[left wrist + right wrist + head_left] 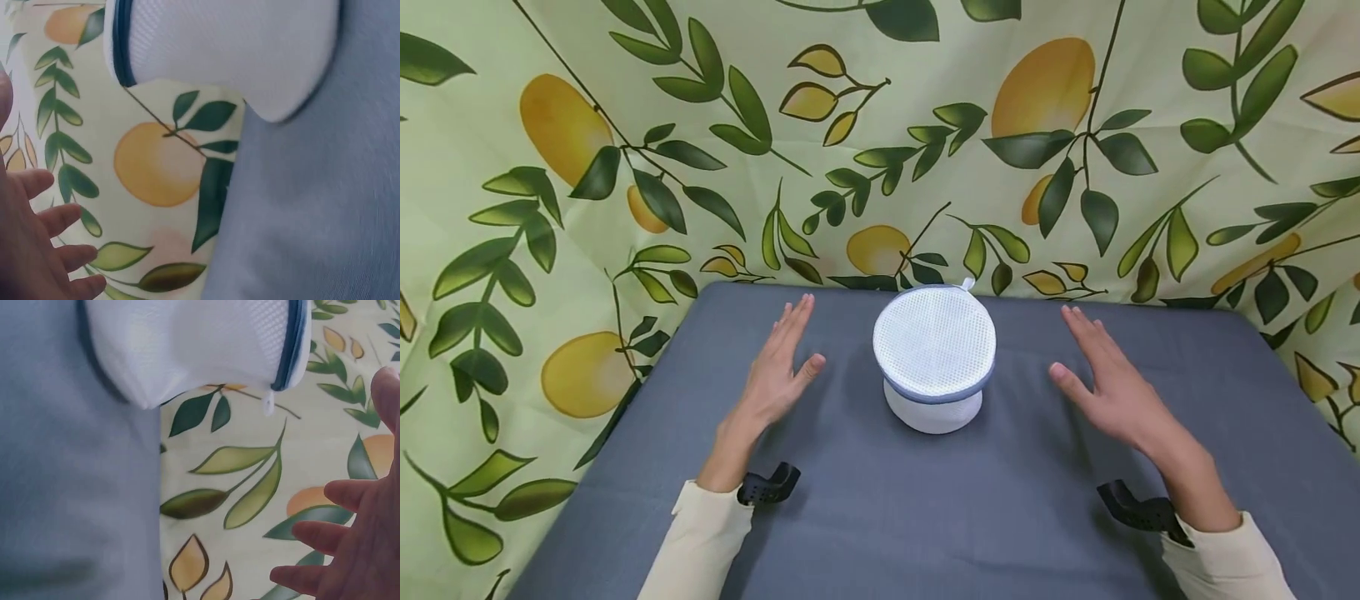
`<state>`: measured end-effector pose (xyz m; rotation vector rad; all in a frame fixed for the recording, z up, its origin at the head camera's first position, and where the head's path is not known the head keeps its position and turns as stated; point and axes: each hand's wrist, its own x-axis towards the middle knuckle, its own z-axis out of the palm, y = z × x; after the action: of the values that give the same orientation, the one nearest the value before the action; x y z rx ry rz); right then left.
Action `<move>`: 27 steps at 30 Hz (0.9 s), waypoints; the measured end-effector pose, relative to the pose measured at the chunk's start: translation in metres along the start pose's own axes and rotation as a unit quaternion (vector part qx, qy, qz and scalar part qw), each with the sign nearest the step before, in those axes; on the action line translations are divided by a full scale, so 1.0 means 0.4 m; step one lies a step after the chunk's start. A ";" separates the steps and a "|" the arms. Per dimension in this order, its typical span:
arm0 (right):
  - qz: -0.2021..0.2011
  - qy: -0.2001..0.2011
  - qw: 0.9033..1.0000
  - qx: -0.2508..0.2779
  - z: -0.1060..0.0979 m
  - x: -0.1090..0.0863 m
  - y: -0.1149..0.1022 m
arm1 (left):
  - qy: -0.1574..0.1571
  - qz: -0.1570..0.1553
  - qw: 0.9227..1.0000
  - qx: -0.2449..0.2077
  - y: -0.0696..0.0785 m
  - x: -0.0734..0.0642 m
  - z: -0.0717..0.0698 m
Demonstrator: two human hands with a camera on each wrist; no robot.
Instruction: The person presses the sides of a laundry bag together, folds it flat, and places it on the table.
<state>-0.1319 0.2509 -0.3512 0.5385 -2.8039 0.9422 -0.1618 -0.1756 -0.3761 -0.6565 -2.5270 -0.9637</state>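
Observation:
A white mesh laundry bag with a blue band round its top edge stands upright near the far edge of the blue-grey table. Its round lid faces up, and a small white loop sticks out at the back. To its left, my left hand is held with straight fingers and thumb apart, touching nothing. On the other side my right hand mirrors it, also away from the bag. Both wrist views show the bag's white side, the left hand and right hand each with fingers extended.
The table has a smooth blue-grey cover. Behind and beside it hangs a pale cloth printed with leaves and yellow fruit. Black straps sit at both wrists, by the cream sleeves.

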 end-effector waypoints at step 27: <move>-0.019 0.050 0.992 0.114 0.091 0.062 -0.061 | 0.030 -0.077 0.981 -0.175 0.090 0.048 0.147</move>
<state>-0.1463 0.2035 -0.3608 0.5520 -2.6055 1.2535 -0.1679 -0.1056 -0.3894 -0.5206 -2.4031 -1.4815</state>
